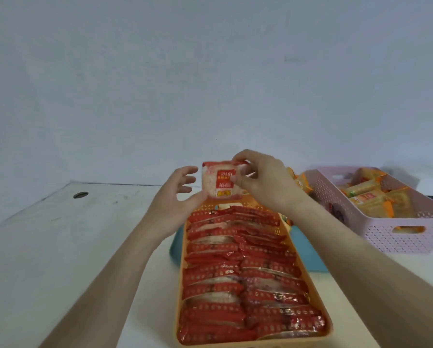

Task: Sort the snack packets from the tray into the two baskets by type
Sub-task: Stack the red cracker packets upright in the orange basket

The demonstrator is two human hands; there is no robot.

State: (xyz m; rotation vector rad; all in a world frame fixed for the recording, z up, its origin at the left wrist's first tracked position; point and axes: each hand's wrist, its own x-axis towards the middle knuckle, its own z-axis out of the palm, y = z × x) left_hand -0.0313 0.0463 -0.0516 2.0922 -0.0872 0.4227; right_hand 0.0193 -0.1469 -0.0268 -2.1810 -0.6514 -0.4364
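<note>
Snack packet [221,180], where?
– Held up over far end of orange basket [329,329]; looks like it goes w/ the reds there.
Grip?
– R hand [265,182] fingers pinch top corner, L hand [175,204] thumb props bottom, fingers spread apart. Pink basket [386,234] holds other type.

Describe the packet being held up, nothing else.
The packet is a square pouch of glossy film, red-edged, with pale grainy contents and red labels showing. It stands upright, raised over the orange basket at its far end. The right hand pinches its upper right corner; the left hand touches its lower left with the thumb.
</note>
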